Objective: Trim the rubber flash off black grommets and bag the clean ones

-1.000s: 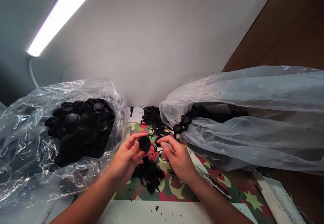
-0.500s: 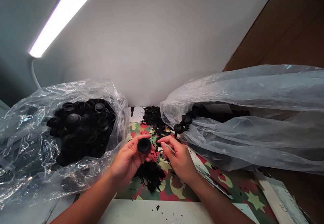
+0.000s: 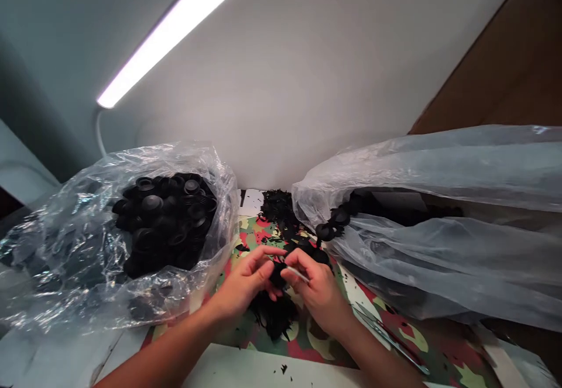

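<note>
Pinching a small black cap (image 3: pixel 277 275) w/ left hand (image 3: pixel 246 285), thumb + fingers closed tight on it, right above the scrap pile (image 3: pixel 274 316) in the middle of the mat (image 3: pixel 395 341). Cap mostly hidden btw both hands, so can't tell its facing. Right hand (image 3: pixel 322 294) closed narrow on a thin pale tool (image 3: pixel 298 274), tip aimed at the cap and v close to left fingertips (image 3: pixel 263 274).

Possible trouble from here imo:
- Nicking a fingertip on a slip of the tool off the cap, w/ barely any gap there.
- Dropping the cap into the scraps below: black on black, pain to find.
- Flicking bits into the open left bag (image 3: pixel 65 271), packed w/ caps (image 3: pixel 167 218), just beside the left wrist, mouth toward the hands.
- Snagging the right bag (image 3: pixel 439 259) w/ the right forearm, loose plastic near it, more black parts at its mouth.
- Bumping the snips (image 3: pixel 386 336) (or tweezers, hard to tell), flat on the mat by the right forearm.

Lamp (image 3: pixel 175 31) overhead, bright enough, but cap a bit shaded by the hands tbh.
</note>
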`<control>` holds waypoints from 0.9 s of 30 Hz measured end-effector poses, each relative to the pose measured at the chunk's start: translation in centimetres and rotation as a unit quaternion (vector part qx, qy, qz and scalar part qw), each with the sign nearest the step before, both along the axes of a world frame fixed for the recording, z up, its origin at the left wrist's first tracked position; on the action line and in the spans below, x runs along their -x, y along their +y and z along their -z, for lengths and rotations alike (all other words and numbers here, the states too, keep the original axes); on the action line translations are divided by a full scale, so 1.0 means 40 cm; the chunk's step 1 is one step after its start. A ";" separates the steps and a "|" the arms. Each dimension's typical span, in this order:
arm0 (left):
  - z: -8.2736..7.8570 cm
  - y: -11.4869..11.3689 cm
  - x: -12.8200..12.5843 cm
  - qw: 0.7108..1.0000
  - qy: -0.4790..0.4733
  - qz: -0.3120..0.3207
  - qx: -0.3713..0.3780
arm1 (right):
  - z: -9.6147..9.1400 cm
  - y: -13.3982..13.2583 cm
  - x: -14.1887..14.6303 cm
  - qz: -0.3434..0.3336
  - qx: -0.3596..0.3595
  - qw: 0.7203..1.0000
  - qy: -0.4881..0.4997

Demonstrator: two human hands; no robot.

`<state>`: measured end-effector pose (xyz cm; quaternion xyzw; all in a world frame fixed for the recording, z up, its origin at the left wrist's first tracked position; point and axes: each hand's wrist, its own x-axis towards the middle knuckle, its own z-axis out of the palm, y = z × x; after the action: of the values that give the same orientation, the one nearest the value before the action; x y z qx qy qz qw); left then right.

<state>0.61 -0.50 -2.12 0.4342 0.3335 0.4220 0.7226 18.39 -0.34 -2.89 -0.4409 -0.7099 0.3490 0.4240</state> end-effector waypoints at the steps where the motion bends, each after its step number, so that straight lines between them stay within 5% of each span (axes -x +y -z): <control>1: 0.004 -0.005 -0.001 1.000 0.013 0.022 0.007 | 0.002 -0.003 0.003 -0.011 -0.007 1.000 -0.010; 5: -0.025 -0.014 0.022 0.996 0.063 0.062 -0.002 | 0.017 -0.006 -0.001 -0.050 -0.054 0.997 -0.026; 8: -0.109 0.007 0.080 0.961 0.220 -0.033 -0.165 | 0.021 0.002 -0.017 -0.009 -0.078 0.996 -0.036; 9: -0.145 0.022 0.105 0.920 0.300 -0.086 -0.238 | 0.020 0.006 -0.023 0.018 -0.079 0.996 -0.035; 11: -0.222 0.066 0.159 0.789 0.476 -0.200 -0.333 | 0.016 0.012 -0.032 0.062 -0.073 0.995 -0.022; 13: -0.290 0.118 0.208 0.634 0.647 -0.251 -0.340 | 0.009 0.016 -0.037 0.089 -0.068 0.994 0.001; 15: -0.341 0.166 0.242 0.501 0.779 -0.237 -0.293 | 0.000 0.018 -0.040 0.105 -0.073 0.992 0.020; 21: -0.391 0.213 0.263 0.468 0.809 -0.170 -0.313 | -0.040 0.044 -0.095 0.233 -0.148 0.961 0.037; 27: -0.331 0.180 0.190 0.452 0.801 -0.144 -0.366 | -0.052 0.095 -0.179 0.349 -0.180 0.916 0.083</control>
<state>-6.98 6.71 11.12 0.7507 0.6371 0.0690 -0.1604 25.57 3.47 -0.80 -0.5464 -0.5236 0.0808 0.6487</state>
